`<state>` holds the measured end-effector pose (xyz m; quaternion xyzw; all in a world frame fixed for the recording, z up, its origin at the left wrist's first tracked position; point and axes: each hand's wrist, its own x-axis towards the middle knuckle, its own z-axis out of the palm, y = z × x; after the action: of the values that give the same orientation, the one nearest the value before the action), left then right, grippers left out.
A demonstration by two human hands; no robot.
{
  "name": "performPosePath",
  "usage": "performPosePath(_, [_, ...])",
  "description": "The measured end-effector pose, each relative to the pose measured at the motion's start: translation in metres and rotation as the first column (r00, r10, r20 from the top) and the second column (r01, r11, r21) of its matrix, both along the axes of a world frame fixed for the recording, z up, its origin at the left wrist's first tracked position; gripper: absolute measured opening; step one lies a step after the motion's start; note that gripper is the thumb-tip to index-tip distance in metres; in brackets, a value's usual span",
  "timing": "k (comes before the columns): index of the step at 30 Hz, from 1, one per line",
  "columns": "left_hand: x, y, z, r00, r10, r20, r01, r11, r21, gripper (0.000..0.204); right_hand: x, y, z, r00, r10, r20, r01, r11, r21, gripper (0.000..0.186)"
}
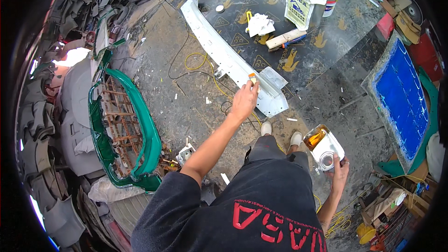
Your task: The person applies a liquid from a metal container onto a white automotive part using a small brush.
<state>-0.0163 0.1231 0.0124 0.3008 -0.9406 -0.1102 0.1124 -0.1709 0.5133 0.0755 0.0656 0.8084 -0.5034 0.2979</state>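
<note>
left hand (pixel 246 101), one: pinching small orange-tipped tool (pixel 252 78) at near end of long white panel (pixel 223 48), along dark patterned board (pixel 305 67). right hand (pixel 339 173), one: gripping silvery open container (pixel 333 146) with amber contents (pixel 317 137).

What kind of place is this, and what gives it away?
Probably a vehicle-body or moulding workshop: curved grey panels are piled along the left, with a glossy green bumper-like shell beside them and a long white panel in front of the person.

Long white panel (pixel 221 49), open tin (pixel 332 145)
</note>
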Motion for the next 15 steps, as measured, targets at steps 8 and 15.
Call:
performPosePath(8, [-0.009,0.075,0.018,0.993,-0.107,0.043,0.102,0.99,0.094,0.041,-0.034,0.02,-0.016,0.996,0.062,0.056,-0.056,0.993,-0.1,0.078])
performPosePath(15, [-0.004,0.139,0.052,0.89,0.253,-0.379,-0.053,0.883,0.467,0.025,-0.073,0.01,-0.03,0.962,0.272,0.002,-0.27,0.957,-0.106,0.078])
